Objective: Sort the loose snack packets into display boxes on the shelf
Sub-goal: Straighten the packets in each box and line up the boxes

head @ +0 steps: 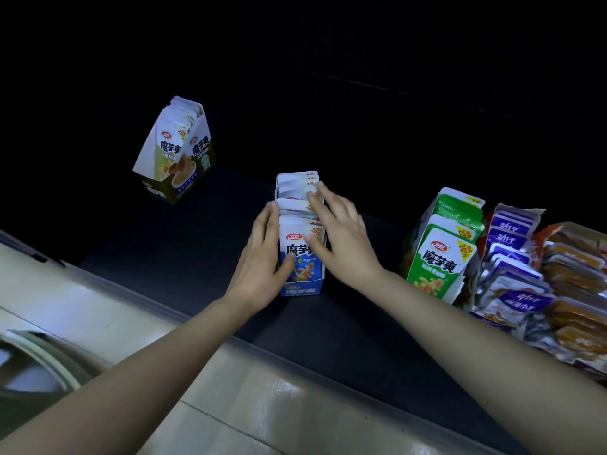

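Snack packets (300,205) nearly fill the blue display box (302,289) on the shelf (184,244); left hand (266,257) and right hand (341,244) press it with straight fingers (325,197). Loose purple packets (512,257) at right likely await sorting.

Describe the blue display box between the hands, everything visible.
The blue display box is a narrow, open-topped carton, seemingly card, white with a blue lower front bearing printed characters. It stands upright on the dark shelf, low front towards the camera, packed with a row of white-and-blue snack packets standing on edge. The left hand presses flat against its left side, thumb on the front packet. The right hand rests along its right side, straight fingers over the packet tops.
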